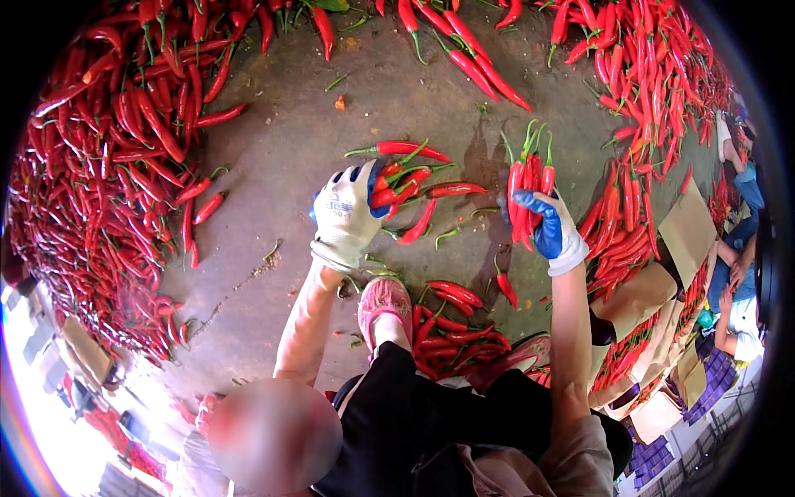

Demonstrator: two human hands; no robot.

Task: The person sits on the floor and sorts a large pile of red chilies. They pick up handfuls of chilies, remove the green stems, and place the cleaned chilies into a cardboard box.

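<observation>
My left hand (348,208), in a white knit glove with a blue coated palm, curls around a few red chili peppers (392,186). Its palm side is partly hidden. Just beyond those fingers, loose chilies (459,189) lie on the concrete floor. My right hand (549,227), gloved alike, grips a small bundle of red chilies (528,180), their green stems pointing away from me and the thumb across them. Between my feet is a small heap of chilies (456,341), close to my pink shoe (384,307).
A large chili pile (112,180) spreads along the left, and another (646,74) at the upper right. Paper-lined boxes (636,289) of chilies stand at my right. One person (742,310) sits at the far right; another (202,460) is close at lower left. Purple crates (711,382) are behind.
</observation>
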